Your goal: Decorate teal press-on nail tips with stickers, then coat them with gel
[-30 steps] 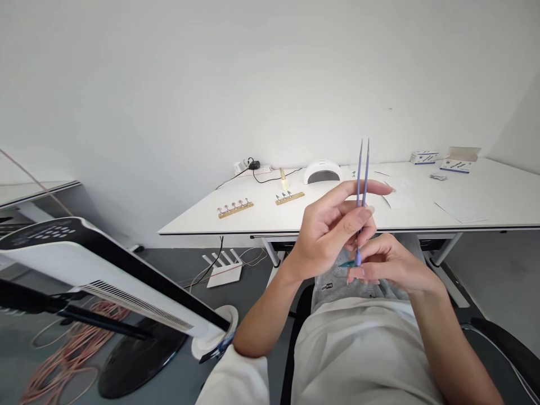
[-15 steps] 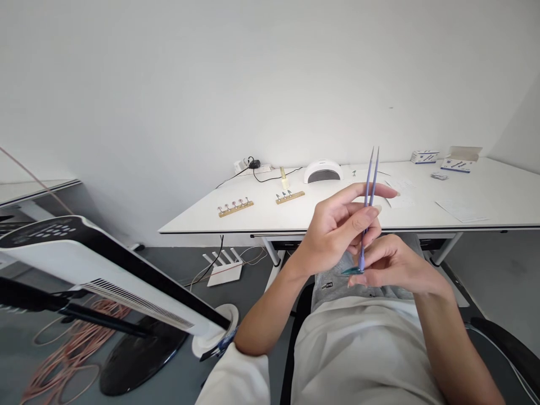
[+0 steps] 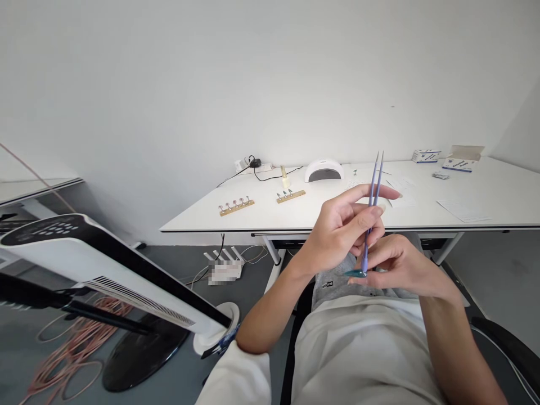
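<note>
My left hand (image 3: 343, 230) is closed around purple tweezers (image 3: 365, 253), gripping them near the middle. Their two slim points stick up, slightly apart, past my outstretched index finger. Down at the other end, the tweezers' butt meets a glossy teal press-on nail (image 3: 356, 273). My right hand (image 3: 399, 267) pinches that nail at its base, thumb below and fingers bent above; part of the nail is hidden by the fingertips. Both hands are over my lap, just in front of the desk edge.
On the white desk (image 3: 236, 226) stand two wooden nail holders (image 3: 237, 208), a white nail lamp (image 3: 324, 171), a small bottle (image 3: 285, 179), paper sheets (image 3: 464, 210) and boxes (image 3: 459, 163). A tower fan (image 3: 139, 287) rises at the left, near a router (image 3: 225, 272) and coiled cable on the floor.
The tweezers' points have tilted slightly to the right, and both hands have shifted slightly right in view. My grip on the tweezers and the nail is the same.
</note>
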A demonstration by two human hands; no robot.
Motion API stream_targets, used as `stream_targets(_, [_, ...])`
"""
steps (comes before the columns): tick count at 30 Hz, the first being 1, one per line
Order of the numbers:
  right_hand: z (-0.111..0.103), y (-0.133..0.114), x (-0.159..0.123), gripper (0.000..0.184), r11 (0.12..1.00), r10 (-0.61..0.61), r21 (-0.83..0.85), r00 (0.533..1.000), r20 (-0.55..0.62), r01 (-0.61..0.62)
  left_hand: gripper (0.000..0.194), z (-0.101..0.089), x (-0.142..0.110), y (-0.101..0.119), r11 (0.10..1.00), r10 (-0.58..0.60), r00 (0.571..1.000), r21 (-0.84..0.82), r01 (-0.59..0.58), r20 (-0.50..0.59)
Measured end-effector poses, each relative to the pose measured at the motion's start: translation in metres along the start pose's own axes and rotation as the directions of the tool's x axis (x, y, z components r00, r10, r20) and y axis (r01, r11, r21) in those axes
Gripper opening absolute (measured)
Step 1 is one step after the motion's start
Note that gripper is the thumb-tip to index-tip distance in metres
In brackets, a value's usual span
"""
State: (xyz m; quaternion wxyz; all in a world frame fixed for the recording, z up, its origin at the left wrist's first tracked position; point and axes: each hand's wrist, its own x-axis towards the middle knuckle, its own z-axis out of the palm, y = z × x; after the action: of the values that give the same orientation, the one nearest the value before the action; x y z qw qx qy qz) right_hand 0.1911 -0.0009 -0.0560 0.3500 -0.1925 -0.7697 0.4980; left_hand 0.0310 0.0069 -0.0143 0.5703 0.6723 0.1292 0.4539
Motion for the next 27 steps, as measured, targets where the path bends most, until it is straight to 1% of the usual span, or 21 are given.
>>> stream_targets(5, [0.0000,0.0016,-0.0003,0.034,0.999,-0.027,-0.029,1.000,-0.015,0.026,0.036,0.0005,-0.0001,-0.0006,1.000,-0.002,1.000,0.004,0.002,-0.005])
stream_targets(11, [-0.0015,-0.0019,-0.0017,0.030,0.997,-0.026,-0.074,1.000,-0.008,0.025,0.035,0.0006,0.0010,-0.0008,1.000,-0.005,1.000,0.010,0.005,-0.011])
stream_targets(14, [-0.0034,-0.0032,-0.0028,0.026,0.998,-0.033,-0.056,0.999,0.000,0.033,0.035,0.0008,0.0014,-0.0006,1.000,0.001,1.000,-0.013,-0.002,-0.014])
stream_targets(18, [-0.0040,-0.0040,-0.0033,0.014,0.998,-0.064,-0.019,0.998,0.008,0.064,0.034,0.0018,0.0003,0.0016,0.999,0.022,0.999,-0.046,-0.024,-0.038])
stream_targets(20, [-0.0030,-0.0039,-0.0030,0.016,0.998,-0.064,-0.019,0.998,0.008,0.064,0.034,0.0026,-0.0008,0.0031,0.998,0.027,0.999,-0.058,-0.029,-0.039])
stream_targets(24, [0.0001,-0.0031,-0.0020,0.030,0.996,-0.070,-0.060,0.997,-0.029,0.068,0.033,0.0047,-0.0028,0.0045,0.998,0.009,1.000,-0.061,-0.011,-0.030])
stream_targets(27, [0.0008,-0.0034,-0.0022,0.030,0.990,-0.086,-0.114,0.995,-0.053,0.080,0.034,0.0056,-0.0028,0.0033,0.998,-0.005,0.999,-0.055,0.004,-0.034])
